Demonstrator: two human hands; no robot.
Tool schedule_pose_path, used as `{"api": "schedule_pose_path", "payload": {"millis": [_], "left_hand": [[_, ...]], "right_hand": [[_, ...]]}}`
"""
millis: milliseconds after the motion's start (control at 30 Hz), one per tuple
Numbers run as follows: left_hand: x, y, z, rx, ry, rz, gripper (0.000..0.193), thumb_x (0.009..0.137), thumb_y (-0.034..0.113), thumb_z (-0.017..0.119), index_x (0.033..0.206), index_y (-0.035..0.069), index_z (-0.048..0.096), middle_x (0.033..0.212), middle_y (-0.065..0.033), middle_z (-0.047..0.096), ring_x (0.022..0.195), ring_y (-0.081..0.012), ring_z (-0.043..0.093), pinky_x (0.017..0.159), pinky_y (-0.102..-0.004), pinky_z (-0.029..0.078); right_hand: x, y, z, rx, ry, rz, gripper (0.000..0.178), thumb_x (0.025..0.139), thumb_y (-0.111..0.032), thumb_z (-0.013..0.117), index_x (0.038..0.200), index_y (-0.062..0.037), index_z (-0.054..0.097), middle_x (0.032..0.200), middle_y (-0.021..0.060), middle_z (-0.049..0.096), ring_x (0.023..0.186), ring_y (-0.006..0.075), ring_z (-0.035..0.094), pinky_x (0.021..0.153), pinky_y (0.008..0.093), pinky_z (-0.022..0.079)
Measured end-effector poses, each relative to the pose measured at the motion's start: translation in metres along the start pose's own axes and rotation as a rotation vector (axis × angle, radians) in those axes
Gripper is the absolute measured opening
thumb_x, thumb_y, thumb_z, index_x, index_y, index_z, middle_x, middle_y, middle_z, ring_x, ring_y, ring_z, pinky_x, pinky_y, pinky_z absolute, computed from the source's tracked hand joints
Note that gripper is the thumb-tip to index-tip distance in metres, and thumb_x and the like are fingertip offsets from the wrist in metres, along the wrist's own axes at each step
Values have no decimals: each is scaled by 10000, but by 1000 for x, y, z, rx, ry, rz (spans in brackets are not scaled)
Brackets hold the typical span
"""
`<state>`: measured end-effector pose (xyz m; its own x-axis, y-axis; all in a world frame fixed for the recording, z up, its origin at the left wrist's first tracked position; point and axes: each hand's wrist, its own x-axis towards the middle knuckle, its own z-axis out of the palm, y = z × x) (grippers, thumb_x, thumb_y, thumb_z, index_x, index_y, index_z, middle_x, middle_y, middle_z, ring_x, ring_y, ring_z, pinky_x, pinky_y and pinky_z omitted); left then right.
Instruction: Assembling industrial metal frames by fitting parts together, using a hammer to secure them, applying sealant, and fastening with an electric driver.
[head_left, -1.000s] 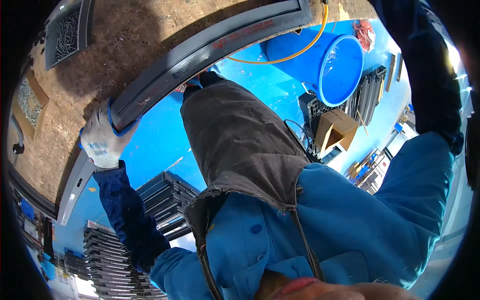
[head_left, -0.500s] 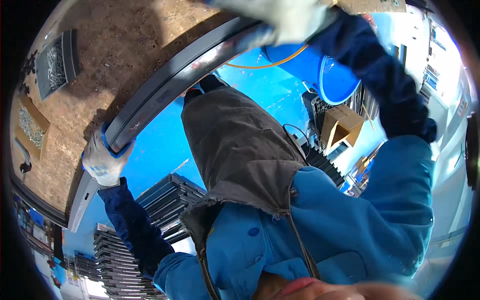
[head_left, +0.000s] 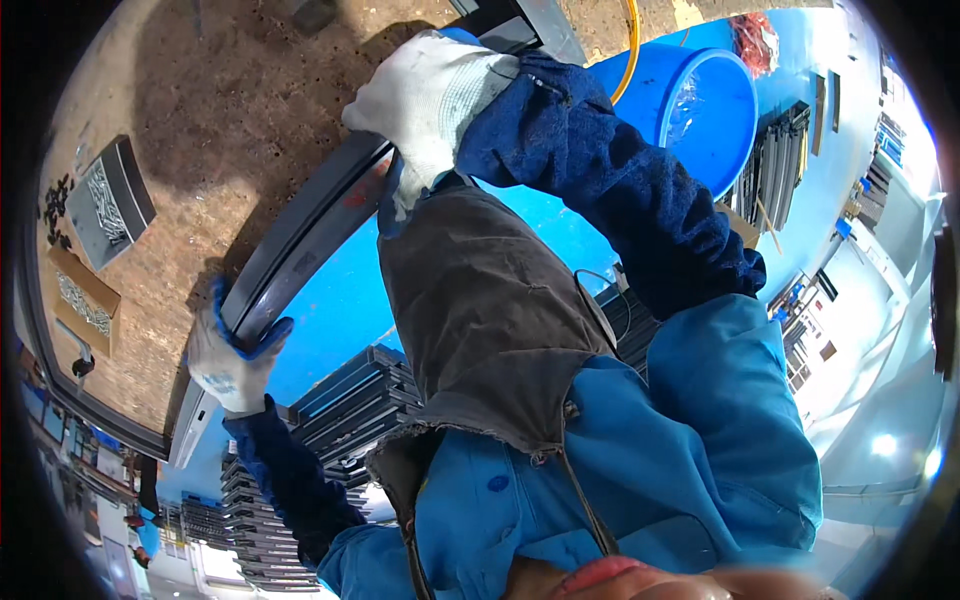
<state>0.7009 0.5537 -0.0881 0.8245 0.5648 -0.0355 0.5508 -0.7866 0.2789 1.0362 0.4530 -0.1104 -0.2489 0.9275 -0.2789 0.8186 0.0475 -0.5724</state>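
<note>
A dark grey metal frame (head_left: 310, 225) lies along the near edge of the brown board worktable, its long rail bowed by the lens. My left hand (head_left: 225, 365), in a white glove with blue palm, straddles the rail near its left corner, thumb on the near side and fingers over the top. Farther up the same rail, my right hand (head_left: 425, 100), gloved alike, is closed over it. Its fingers wrap down the near side and are partly hidden by the back of the glove.
On the brown worktable (head_left: 160, 330) sit a grey tray of screws (head_left: 100, 205), a cardboard box of screws (head_left: 85, 300) and small black pieces (head_left: 55, 210). A blue barrel (head_left: 710, 120) and a yellow hose (head_left: 630, 50) are at right. Stacked dark profiles (head_left: 350, 395) lie below.
My right hand has come down and left along the rail, from a blurred sweep near the far end to a hold. My left hand stays near the left corner. The view has shifted slightly.
</note>
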Motion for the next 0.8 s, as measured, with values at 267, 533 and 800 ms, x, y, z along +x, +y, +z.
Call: {"api": "schedule_pose_path", "payload": {"millis": [267, 533, 800], "left_hand": [[49, 55, 34, -32, 37, -27, 646, 575, 465, 808, 1050, 77, 606, 838, -58, 656, 683, -216, 627, 614, -316, 510], [36, 43, 36, 72, 59, 12, 612, 607, 526, 758, 994, 79, 601, 783, -42, 631, 597, -196, 603, 542, -274, 480], [25, 36, 41, 125, 129, 22, 640, 630, 577, 727, 1015, 88, 581, 789, -37, 626, 574, -166, 602, 506, -239, 462]], "right_hand": [[57, 67, -30, -449, -56, -637, 378, 700, -369, 691, 925, -73, 628, 803, 78, 619, 682, 243, 597, 671, 340, 513], [64, 71, -133, -1049, -15, -237, 271, 744, -322, 633, 890, -94, 623, 716, 100, 608, 665, 323, 580, 635, 412, 492], [30, -44, -166, -1075, -282, 264, 195, 749, -273, 628, 846, -106, 604, 657, 119, 614, 600, 338, 592, 590, 401, 500]]}}
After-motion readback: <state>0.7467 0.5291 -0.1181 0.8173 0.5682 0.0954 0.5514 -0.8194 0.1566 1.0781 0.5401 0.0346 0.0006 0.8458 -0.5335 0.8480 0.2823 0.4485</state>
